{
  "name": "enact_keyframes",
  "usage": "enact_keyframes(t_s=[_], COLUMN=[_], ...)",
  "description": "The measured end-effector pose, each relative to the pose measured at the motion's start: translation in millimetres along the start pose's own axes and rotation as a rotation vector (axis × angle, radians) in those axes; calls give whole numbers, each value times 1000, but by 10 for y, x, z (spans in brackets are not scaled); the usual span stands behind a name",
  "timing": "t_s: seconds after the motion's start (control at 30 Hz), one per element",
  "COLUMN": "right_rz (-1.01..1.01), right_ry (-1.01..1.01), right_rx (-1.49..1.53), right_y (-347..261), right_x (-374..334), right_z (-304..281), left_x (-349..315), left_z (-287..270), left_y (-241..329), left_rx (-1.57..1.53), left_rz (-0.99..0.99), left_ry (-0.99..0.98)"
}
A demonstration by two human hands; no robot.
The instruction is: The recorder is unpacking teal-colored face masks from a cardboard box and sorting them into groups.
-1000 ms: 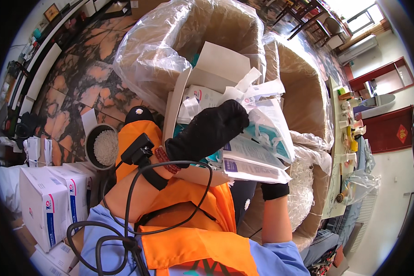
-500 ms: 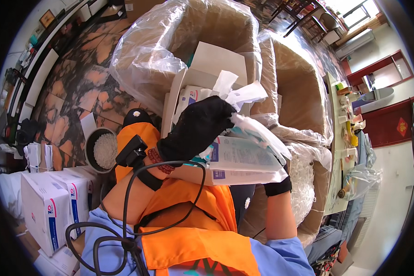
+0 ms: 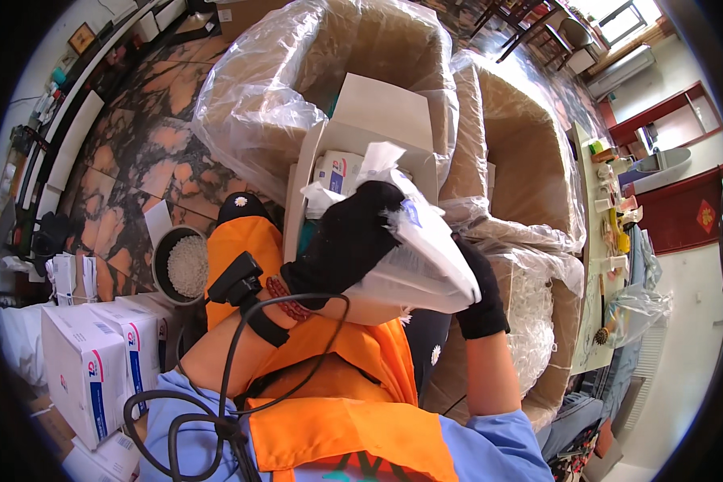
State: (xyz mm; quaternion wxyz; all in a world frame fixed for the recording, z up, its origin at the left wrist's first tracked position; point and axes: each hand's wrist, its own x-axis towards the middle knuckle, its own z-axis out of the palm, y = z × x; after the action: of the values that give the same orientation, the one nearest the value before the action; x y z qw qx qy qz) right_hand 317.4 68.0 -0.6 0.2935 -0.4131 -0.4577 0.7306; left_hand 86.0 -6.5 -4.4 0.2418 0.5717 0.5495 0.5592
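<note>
Both my hands wear black gloves. My left hand [image 3: 347, 241] grips the top of a white plastic packet [image 3: 422, 255] with blue print, pinching its crumpled upper end. My right hand [image 3: 480, 296] holds the same packet from below and behind, mostly hidden by it. The packet is held just in front of an open white carton [image 3: 369, 120] on my lap, which holds more white packets. A black device [image 3: 234, 279] with a cable is strapped at my left wrist.
Two large cardboard boxes lined with clear plastic [image 3: 297, 72] [image 3: 522, 153] stand ahead. White cartons with blue print [image 3: 96, 361] are stacked at my left. A round bucket of white granules [image 3: 181, 265] sits on the stone floor. A cluttered table [image 3: 610, 233] stands at the right.
The packet has been turned and lifted closer to me. My left hand has slid up to its crumpled top end, and my right hand has moved in under it.
</note>
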Motion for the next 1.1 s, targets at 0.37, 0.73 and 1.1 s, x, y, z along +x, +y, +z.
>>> enact_keyframes(t_s=[0.37, 0.73, 1.1], right_rz=[-84, -467, -656], right_ry=[240, 392, 442], right_rx=[-15, -499, -785], right_y=[120, 59, 31], right_x=[94, 69, 45], right_z=[-47, -43, 146], left_x=[-57, -329, -450], left_z=[-74, 0, 144], left_y=[56, -347, -694], left_rx=[-133, -506, -525], left_rz=[-116, -202, -300], left_ry=[118, -11, -28])
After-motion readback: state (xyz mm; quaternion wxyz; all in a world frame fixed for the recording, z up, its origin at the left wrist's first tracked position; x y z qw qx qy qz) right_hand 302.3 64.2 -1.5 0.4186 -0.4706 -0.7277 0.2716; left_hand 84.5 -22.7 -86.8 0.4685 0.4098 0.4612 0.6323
